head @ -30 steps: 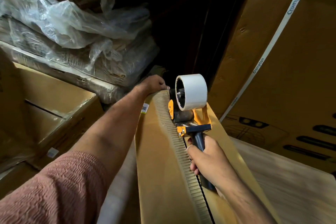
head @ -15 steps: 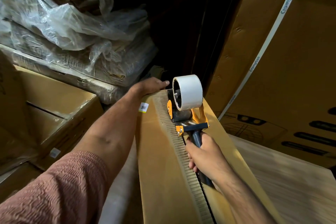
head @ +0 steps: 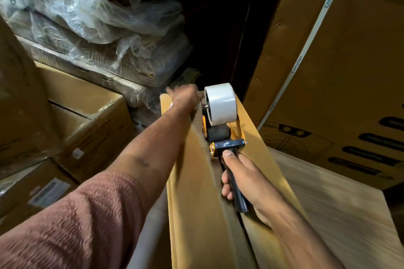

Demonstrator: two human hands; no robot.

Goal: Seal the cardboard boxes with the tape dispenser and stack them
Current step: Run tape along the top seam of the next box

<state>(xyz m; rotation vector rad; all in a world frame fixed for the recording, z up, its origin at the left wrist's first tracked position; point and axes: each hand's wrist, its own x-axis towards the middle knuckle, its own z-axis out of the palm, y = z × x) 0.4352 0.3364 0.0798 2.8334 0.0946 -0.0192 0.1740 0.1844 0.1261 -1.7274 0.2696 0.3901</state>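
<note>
Stacked cartons fill the dim space, with a dark gap at the far centre where nothing can be made out. At the far left, flat cartons wrapped in crumpled clear plastic (head: 91, 19) lie on top of brown boxes (head: 87, 124), whose labels are too blurred to read. On the right a large carton (head: 341, 67) stands tilted, crossed by a white strap (head: 310, 46) printed with "Crompton"; its top and right side are cut off by the frame edge.

Running from near to far through the middle is the narrow cardboard box (head: 192, 203), its corrugated flap edge showing along the seam; the near end is cut off at the bottom. The tape dispenser (head: 223, 129), orange-framed with a white roll, sits on the seam near the far end. The right hand (head: 242, 179) has its fingers wrapped round the dark handle, thumb lying up toward the frame. The left hand (head: 184, 97), on a pink-sleeved arm, rests at the box's far end just beside the roll; it is motion-blurred, and its fingers cannot be told as curled or straight.
</note>
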